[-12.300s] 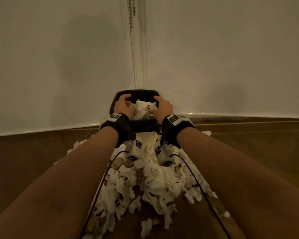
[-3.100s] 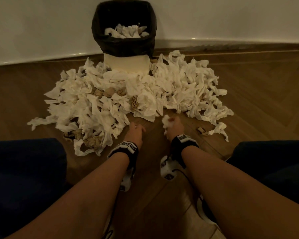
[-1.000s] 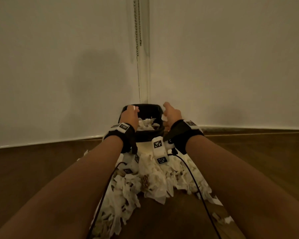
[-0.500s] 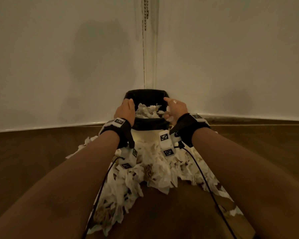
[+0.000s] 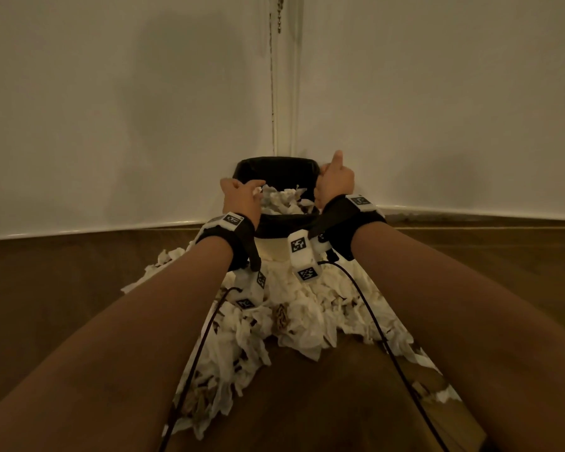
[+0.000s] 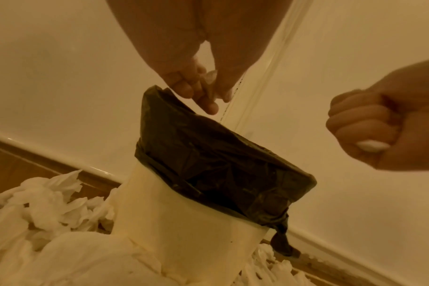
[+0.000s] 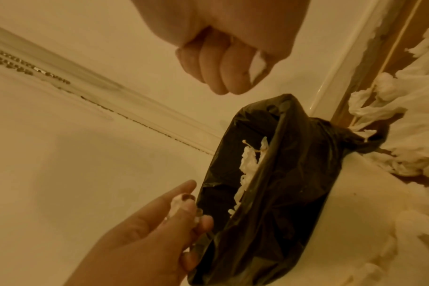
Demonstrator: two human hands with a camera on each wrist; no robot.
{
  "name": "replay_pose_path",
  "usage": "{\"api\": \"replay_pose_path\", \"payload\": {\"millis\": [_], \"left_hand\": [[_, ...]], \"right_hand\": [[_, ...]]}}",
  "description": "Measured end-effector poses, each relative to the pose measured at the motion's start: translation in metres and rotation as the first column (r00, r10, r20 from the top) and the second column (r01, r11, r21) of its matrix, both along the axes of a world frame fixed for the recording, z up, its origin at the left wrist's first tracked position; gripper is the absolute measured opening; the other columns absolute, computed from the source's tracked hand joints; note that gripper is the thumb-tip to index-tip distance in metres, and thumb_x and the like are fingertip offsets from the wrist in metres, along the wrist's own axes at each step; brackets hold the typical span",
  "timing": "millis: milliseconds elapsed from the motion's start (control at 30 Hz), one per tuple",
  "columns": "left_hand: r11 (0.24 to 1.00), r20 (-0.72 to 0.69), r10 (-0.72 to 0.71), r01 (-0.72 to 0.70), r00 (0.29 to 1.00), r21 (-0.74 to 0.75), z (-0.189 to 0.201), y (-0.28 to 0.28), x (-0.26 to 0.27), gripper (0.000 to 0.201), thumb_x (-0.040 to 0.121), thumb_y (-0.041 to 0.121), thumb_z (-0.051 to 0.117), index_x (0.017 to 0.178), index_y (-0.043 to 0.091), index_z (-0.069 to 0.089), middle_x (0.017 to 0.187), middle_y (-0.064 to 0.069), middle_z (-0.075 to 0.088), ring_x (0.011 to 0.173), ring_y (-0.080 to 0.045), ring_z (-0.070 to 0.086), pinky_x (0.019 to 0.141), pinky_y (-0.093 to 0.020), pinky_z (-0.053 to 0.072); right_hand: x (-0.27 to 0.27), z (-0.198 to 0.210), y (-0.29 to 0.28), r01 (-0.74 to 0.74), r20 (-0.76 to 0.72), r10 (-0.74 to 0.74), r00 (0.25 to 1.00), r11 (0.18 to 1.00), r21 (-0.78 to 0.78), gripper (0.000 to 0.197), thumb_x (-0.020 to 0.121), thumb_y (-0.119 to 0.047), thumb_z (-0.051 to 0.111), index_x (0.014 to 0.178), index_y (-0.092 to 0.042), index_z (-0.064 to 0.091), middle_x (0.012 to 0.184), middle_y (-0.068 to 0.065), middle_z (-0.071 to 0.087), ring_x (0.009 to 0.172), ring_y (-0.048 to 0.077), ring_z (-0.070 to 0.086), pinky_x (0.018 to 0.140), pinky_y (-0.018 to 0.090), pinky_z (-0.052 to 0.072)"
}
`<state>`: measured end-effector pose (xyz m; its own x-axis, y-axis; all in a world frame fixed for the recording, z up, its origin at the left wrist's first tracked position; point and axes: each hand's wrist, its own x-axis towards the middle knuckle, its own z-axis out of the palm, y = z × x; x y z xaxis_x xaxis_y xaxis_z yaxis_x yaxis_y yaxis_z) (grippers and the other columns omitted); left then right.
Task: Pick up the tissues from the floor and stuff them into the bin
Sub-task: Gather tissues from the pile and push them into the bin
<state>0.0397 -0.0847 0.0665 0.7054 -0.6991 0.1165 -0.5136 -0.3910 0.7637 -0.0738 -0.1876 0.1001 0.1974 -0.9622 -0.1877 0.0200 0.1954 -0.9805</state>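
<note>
Dim corner; bin (image 5: 276,166) half behind hands.

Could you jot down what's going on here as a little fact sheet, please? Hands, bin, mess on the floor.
left hand: pinches a small tissue scrap at the bin's rim
right hand: fist over the bin's right edge, white bit in its grip
bin: pale, black liner, tissues inside
floor: wood, big tissue pile before the bin

Both arms are bare. Each wrist wears a black strap (image 5: 234,241) with white tagged blocks (image 5: 302,256). Thin black cables (image 5: 372,321) trail back.
</note>
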Motion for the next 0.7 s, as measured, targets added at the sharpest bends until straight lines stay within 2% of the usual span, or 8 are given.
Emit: {"api": "replay_pose_path", "payload": {"millis": [100,167,233,367,467,533,600,700], "left_hand": [[0.995,0.16,-0.062,0.049,0.985,0.084,-0.002,0.002,0.002,0.03,0.097,0.012,0.04,0.119,0.02,0.06,0.122,-0.012,0.035,0.085,-0.017,0.042,0.088,-0.02,0.04],[0.992,0.225,-0.093,0.071,0.97,0.102,-0.002,0.002,0.002,0.03,0.096,0.012,0.04,0.115,0.022,0.062,0.119,-0.011,0.036,0.085,-0.016,0.042,0.081,-0.02,0.038],[0.987,0.284,-0.111,0.073,0.952,0.144,-0.003,-0.002,0.002,0.031,0.096,0.014,0.041,0.12,0.019,0.059,0.122,-0.012,0.037,0.09,-0.022,0.048,0.082,-0.025,0.041],[0.941,0.407,-0.218,0.08,0.887,0.33,-0.006,-0.003,-0.007,0.033,0.097,0.027,0.038,0.124,0.01,0.046,0.124,-0.014,0.039,0.081,-0.028,0.052,0.07,-0.033,0.041],[0.822,0.509,-0.443,0.109,0.738,0.558,-0.019,-0.005,-0.014,0.043,0.097,0.03,0.03,0.135,0.01,0.037,0.133,-0.014,0.039,0.111,-0.03,0.046,0.092,-0.042,0.039],[0.761,0.47,-0.48,0.086,0.741,0.643,-0.019,-0.007,-0.018,0.043,0.097,0.029,0.024,0.135,0.014,0.039,0.126,-0.009,0.053,0.116,-0.028,0.047,0.104,-0.051,0.024],[0.765,0.418,-0.43,0.076,0.8,0.64,-0.018,-0.008,-0.019,0.044,0.096,0.032,0.02,0.128,0.016,0.045,0.105,-0.006,0.064,0.105,-0.028,0.055,0.107,-0.056,0.014],[0.81,0.443,-0.363,0.044,0.82,0.584,-0.015,-0.008,-0.021,0.042,0.095,0.036,0.021,0.118,0.018,0.052,0.103,-0.005,0.063,0.104,-0.026,0.054,0.107,-0.059,0.01]], "right_hand": [[0.007,0.004,-0.004,-0.089,0.057,0.087,0.995,0.995,0.034,0.045,0.101,-0.041,0.025,0.079,-0.011,0.051,0.068,0.006,0.047,0.061,0.02,0.047,0.058,0.029,0.039],[0.006,0.006,-0.008,-0.162,0.05,0.158,0.986,0.984,0.077,0.027,0.1,-0.025,0.03,0.087,-0.012,0.05,0.087,0.008,0.048,0.085,0.021,0.049,0.081,0.034,0.043],[0.004,0.0,-0.005,-0.26,-0.188,0.252,0.949,0.965,-0.019,0.015,0.095,-0.016,0.036,0.1,-0.013,0.05,0.109,0.008,0.046,0.102,0.021,0.047,0.1,0.038,0.039],[0.002,-0.028,0.014,-0.513,-0.716,0.059,0.696,0.738,-0.438,0.042,0.089,-0.011,0.049,0.131,-0.006,0.042,0.137,0.017,0.027,0.118,0.034,0.04,0.105,0.038,0.034],[-0.001,-0.047,0.016,-0.748,-0.91,0.046,0.411,0.588,-0.308,0.048,0.096,-0.039,0.036,0.138,-0.015,0.038,0.141,0.014,0.032,0.127,0.032,0.038,0.114,0.048,0.017],[-0.001,-0.054,0.013,-0.805,-0.968,0.109,0.226,0.581,-0.123,0.056,0.097,-0.051,0.016,0.136,-0.024,0.044,0.137,0.011,0.047,0.128,0.028,0.042,0.112,0.056,-0.006],[0.001,-0.056,0.011,-0.825,-0.983,0.112,0.144,0.562,-0.057,0.066,0.095,-0.055,0.005,0.131,-0.027,0.052,0.123,0.008,0.061,0.123,0.025,0.048,0.108,0.057,-0.018],[0.002,-0.052,0.007,-0.823,-0.977,0.055,0.204,0.55,-0.141,0.062,0.095,-0.054,0.009,0.128,-0.028,0.054,0.127,0.009,0.057,0.125,0.027,0.045,0.108,0.057,-0.015]]}}
